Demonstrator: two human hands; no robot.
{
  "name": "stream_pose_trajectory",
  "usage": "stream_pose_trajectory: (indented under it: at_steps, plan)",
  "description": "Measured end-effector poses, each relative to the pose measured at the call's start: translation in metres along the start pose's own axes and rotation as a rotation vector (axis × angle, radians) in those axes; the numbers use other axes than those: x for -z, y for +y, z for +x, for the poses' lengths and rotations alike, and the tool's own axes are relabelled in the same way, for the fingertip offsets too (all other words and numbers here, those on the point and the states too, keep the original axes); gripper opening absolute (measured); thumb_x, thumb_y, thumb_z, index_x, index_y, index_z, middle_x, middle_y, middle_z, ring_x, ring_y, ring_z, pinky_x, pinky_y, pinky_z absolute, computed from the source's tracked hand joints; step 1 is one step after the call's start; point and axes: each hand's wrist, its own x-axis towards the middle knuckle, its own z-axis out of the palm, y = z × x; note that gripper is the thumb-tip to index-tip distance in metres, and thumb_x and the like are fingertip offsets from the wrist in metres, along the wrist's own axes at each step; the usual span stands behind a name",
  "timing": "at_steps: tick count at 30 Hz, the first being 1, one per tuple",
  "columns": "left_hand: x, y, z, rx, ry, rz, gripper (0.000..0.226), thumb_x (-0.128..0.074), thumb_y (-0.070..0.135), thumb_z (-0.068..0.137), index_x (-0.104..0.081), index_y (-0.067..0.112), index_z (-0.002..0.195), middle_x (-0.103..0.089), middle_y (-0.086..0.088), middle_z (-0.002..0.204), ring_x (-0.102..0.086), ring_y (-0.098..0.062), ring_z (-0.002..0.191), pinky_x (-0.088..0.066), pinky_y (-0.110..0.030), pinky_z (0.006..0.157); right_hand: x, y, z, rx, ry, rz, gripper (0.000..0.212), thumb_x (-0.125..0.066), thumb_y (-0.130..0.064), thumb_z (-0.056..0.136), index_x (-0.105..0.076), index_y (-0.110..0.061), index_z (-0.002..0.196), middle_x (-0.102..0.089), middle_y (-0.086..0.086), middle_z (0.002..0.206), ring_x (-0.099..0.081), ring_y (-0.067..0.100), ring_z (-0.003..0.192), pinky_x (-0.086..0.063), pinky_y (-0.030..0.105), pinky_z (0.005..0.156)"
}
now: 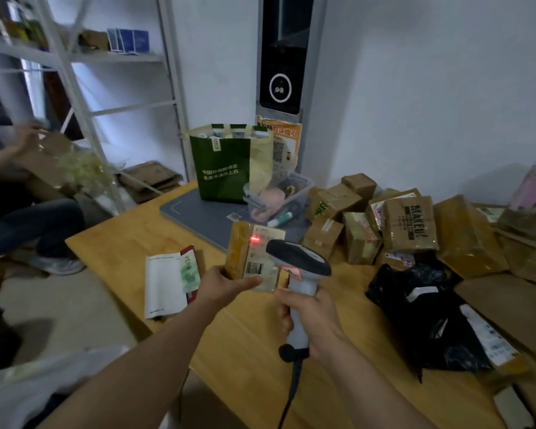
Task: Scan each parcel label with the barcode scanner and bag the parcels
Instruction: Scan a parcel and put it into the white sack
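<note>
Gripping the pale handle of the barcode scanner (pixel 299 260) with the right hand (pixel 314 320), fingers curled round it, and aiming its dark head up and left at a small parcel (pixel 249 255). Holding that parcel upright above the wooden table (pixel 245 351) in the left hand (pixel 222 286), pinched at its lower edge with the thumb across the front, label toward the scanner, with a red scan light (pixel 254 239) glowing near the label's top. Trailing down from the scanner's base, a dark cable (pixel 291 394). Lying flat on the table left of the hands, a white booklet (pixel 167 283). Standing farther back on a grey mat (pixel 198 212), a green bag (pixel 223 171) and just beside it a clear plastic tub (pixel 279 193). Heaped on the right, a pile of brown parcels (pixel 409 227), with a black plastic bag (pixel 427 320) crumpled in front of it.
</note>
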Motion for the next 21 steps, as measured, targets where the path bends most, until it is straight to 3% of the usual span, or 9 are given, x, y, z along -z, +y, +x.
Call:
stream_pose_trajectory:
  at_steps: [5,8,11,15,19,21]
  plan:
    - [0.032,-0.038,-0.025,0.107,0.117,-0.138,0.057,-0.079,0.044,0.073,-0.062,0.013,0.117,-0.067,0.001,0.107,-0.061,-0.013,0.093,-0.052,-0.019,0.069,-0.036,0.016,0.006,-0.07,-0.137,-0.034,0.013,-0.069,-0.004,0.082,-0.059,-0.001,0.09,-0.055,0.009,0.055,-0.048,0.016,0.041,-0.039,0.024,0.041]
    - [0.057,-0.078,-0.048,0.204,0.277,-0.249,0.062,-0.074,0.052,0.074,-0.063,0.013,0.121,-0.066,-0.002,0.116,-0.062,-0.021,0.104,-0.055,-0.03,0.081,-0.064,0.033,0.008,-0.127,-0.222,-0.093,0.01,-0.068,-0.003,0.083,-0.059,-0.004,0.08,-0.053,0.008,0.054,-0.046,0.016,0.042,-0.039,0.024,0.042]
    - [0.089,-0.12,-0.072,0.334,0.374,-0.248,0.059,-0.066,0.058,0.08,-0.065,0.011,0.114,-0.068,-0.007,0.11,-0.063,-0.022,0.095,-0.053,-0.031,0.079,-0.095,0.052,0.007,-0.18,-0.285,-0.148,0.015,-0.067,-0.001,0.082,-0.058,-0.005,0.071,-0.052,0.009,0.052,-0.045,0.018,0.04,-0.038,0.026,0.043]
    - [0.123,-0.174,-0.106,0.474,0.517,-0.27,0.07,-0.066,0.068,0.072,-0.067,0.013,0.115,-0.071,-0.007,0.107,-0.065,-0.025,0.101,-0.051,-0.039,0.094,-0.132,0.081,0.006,-0.274,-0.354,-0.206,0.012,-0.067,-0.001,0.081,-0.059,-0.006,0.073,-0.052,0.01,0.054,-0.044,0.019,0.041,-0.037,0.026,0.046]
    - [0.148,-0.218,-0.13,0.682,0.662,-0.239,0.069,-0.055,0.062,0.086,-0.058,0.007,0.128,-0.063,-0.016,0.122,-0.06,-0.033,0.108,-0.046,-0.041,0.097,-0.158,0.106,0.006,-0.338,-0.4,-0.258,0.009,-0.066,-0.001,0.081,-0.059,-0.004,0.078,-0.054,0.012,0.057,-0.046,0.019,0.043,-0.039,0.026,0.045]
    - [0.16,-0.23,-0.134,0.864,0.732,-0.159,0.08,-0.048,0.061,0.09,-0.04,0.001,0.142,-0.046,-0.022,0.14,-0.047,-0.039,0.122,-0.039,-0.044,0.104,-0.165,0.116,0.007,-0.36,-0.405,-0.273,0.008,-0.067,-0.002,0.081,-0.059,-0.004,0.08,-0.054,0.012,0.057,-0.046,0.019,0.042,-0.04,0.026,0.044]
